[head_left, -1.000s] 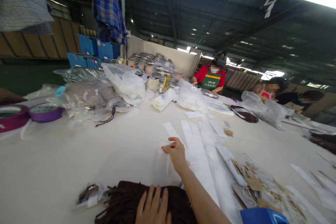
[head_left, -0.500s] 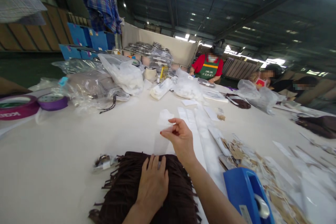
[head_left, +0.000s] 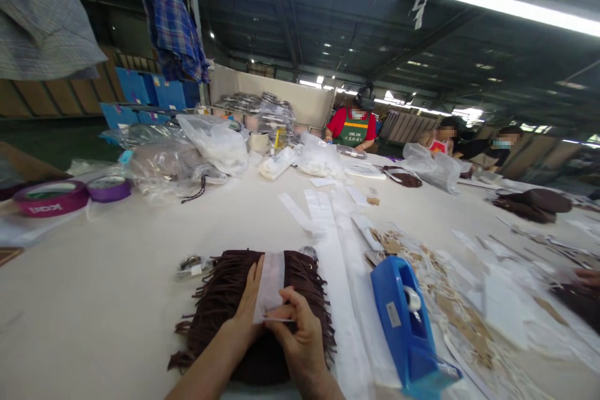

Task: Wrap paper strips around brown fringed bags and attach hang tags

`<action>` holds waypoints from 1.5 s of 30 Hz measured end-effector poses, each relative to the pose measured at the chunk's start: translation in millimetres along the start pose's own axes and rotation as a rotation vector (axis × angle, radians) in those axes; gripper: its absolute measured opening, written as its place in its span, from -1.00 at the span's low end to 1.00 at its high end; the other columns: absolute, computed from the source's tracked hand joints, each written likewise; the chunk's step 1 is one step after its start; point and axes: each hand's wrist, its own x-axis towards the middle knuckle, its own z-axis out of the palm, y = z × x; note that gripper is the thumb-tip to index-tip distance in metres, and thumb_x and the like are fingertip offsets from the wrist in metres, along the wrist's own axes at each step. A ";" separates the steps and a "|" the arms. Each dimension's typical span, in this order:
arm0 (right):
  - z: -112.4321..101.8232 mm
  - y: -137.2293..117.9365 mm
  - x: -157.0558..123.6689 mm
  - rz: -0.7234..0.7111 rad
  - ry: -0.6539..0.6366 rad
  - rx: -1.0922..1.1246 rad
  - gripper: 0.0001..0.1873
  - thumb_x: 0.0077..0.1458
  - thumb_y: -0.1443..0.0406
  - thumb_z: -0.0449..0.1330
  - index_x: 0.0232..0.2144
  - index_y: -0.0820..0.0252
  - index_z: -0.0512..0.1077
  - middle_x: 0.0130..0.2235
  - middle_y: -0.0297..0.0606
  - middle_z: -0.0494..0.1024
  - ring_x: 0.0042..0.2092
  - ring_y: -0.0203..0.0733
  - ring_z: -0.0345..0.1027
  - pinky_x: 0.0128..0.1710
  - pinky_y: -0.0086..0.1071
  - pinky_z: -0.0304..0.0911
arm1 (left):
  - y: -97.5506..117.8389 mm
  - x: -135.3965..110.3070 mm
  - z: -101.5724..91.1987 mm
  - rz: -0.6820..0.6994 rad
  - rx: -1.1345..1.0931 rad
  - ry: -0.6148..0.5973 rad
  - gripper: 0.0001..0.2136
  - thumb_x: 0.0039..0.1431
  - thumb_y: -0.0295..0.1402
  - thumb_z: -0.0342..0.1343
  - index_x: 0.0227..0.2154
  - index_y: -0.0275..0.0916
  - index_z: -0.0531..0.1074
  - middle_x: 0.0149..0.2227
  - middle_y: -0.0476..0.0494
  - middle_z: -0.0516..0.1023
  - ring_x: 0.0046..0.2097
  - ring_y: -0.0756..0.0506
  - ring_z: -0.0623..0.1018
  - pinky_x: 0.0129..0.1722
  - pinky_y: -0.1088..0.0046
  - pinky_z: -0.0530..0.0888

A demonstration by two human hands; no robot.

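Note:
A dark brown fringed fabric piece (head_left: 225, 290) lies on the white table (head_left: 117, 300) in front of me. A white paper strip (head_left: 270, 284) lies across its top. My right hand (head_left: 300, 337) pinches the near end of that strip, fingers closed. My left hand (head_left: 246, 309) rests on the fringed piece beside the strip, with its thumb against the strip's left edge and its fingers hidden behind the paper.
A blue tape dispenser (head_left: 405, 328) stands just right of my hands. More white strips (head_left: 328, 225) and brown card tags (head_left: 398, 244) lie beyond. Plastic bags (head_left: 210, 140) and purple tape rolls (head_left: 109, 187) sit at the left. Other people work at the far side.
My right hand picked a white strip from the table, drew it back and laid it over the fringed piece. My left hand shifted to the strip's side. The view has tilted down.

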 end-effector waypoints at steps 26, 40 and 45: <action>-10.0 9.0 -36.9 -0.668 -0.284 -0.446 -0.77 0.19 0.43 -0.01 -0.25 0.23 0.44 -0.32 -0.22 0.58 -0.17 -0.21 0.43 -0.18 -0.37 0.36 | -8.8 -66.0 -40.3 0.051 -0.158 0.122 -0.61 0.21 -0.51 -0.23 0.07 -0.28 0.24 0.11 -0.25 0.33 0.12 -0.07 0.35 0.08 0.36 0.37; -13.3 4.9 -40.4 -0.585 -0.295 -0.422 -0.76 0.20 0.37 -0.01 -0.21 0.28 0.44 -0.28 -0.14 0.57 -0.14 -0.21 0.43 -0.11 -0.38 0.35 | -12.0 -95.6 -77.1 0.450 -0.073 -0.048 -0.51 0.28 -0.15 -0.17 0.18 -0.32 0.07 0.16 -0.22 0.28 0.22 -0.11 0.19 0.17 0.26 0.23; -14.2 5.2 -39.8 -0.517 -0.306 -0.403 -0.77 0.20 0.33 0.02 -0.23 0.26 0.46 -0.28 -0.16 0.58 -0.15 -0.22 0.43 -0.10 -0.40 0.35 | -15.2 -108.2 -73.0 0.496 0.047 -0.052 -0.45 0.24 -0.18 -0.05 0.20 -0.33 0.01 0.18 -0.21 0.24 0.24 -0.16 0.12 0.21 0.20 0.07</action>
